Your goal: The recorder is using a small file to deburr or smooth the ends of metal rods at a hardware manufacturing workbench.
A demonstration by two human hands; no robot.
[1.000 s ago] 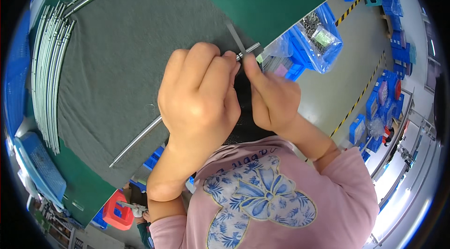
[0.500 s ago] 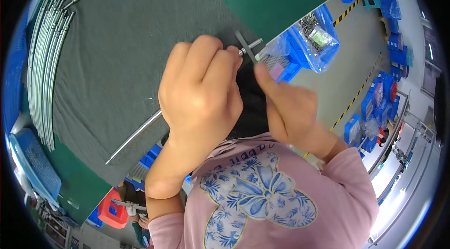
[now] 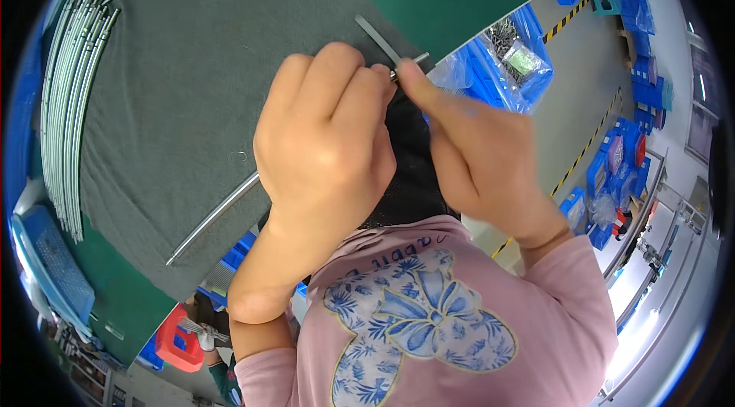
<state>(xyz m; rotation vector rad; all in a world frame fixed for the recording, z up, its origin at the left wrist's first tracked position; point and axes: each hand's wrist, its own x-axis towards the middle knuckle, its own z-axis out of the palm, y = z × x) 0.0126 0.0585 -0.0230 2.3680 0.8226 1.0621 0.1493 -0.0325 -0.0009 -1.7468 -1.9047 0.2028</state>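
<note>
Moved: your right hand (image 3: pixel 478 154) has shifted lower right, fingers stretched to the joint
Left hand (image 3: pixel 325 150): you clamp the thin grey metal rod (image 3: pixel 380 41) in a fist
Right hand: fingertips pinched together on the rod's small metal end piece (image 3: pixel 409 64)
Rod: above the dark grey felt mat (image 3: pixel 176 101)

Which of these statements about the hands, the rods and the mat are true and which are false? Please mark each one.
1. Both hands meet at a thin metal rod. True.
2. The left hand wears a glove. False: it is bare.
3. A bundle of metal rods lies along the left side of the grey mat. True.
4. The right hand rests flat on the mat. False: it is raised, fingertips pinching at the rod.
5. The blue bin lies left of the hands. False: it is to the right.
</note>
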